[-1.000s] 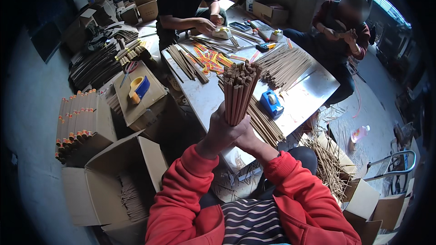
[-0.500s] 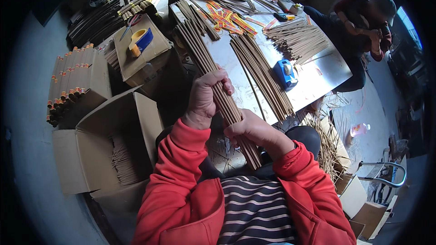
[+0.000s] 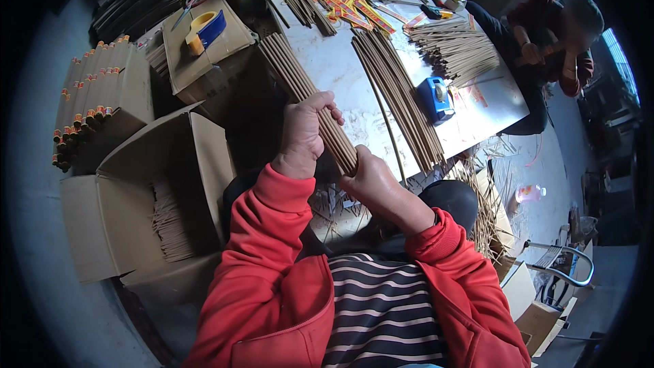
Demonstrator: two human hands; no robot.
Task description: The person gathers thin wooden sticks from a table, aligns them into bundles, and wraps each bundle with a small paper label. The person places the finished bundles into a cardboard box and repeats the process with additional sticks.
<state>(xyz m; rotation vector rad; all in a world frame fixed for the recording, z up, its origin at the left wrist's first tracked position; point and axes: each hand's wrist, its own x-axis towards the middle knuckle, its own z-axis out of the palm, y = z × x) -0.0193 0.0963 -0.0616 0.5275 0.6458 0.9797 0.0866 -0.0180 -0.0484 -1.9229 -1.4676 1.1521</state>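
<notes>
A bundle of thin brown incense sticks (image 3: pixel 286 61) slants up and away over the near left edge of the table. My left hand (image 3: pixel 306 126) wraps round its middle, fingers closed. Lower down, my right hand (image 3: pixel 378 184) is closed about the near end, which it hides. Beyond my hands, more loose incense sticks (image 3: pixel 395 95) lie in a long row on the white table (image 3: pixel 340 51). A blue tape dispenser (image 3: pixel 436 99) stands to their right.
Red and yellow paper labels (image 3: pixel 347 3) and another stick pile (image 3: pixel 456 51) lie farther back. An open carton (image 3: pixel 116 225) holding sticks stands at left, near stacked banded bundles (image 3: pixel 102 85). Another person (image 3: pixel 558 48) sits at right. A bottle (image 3: pixel 530 193) lies on the floor.
The bundle's near end stuck out below my right hand before; now that hand covers it. The bundle has slid up slightly between my hands, and the view has shifted a little.
</notes>
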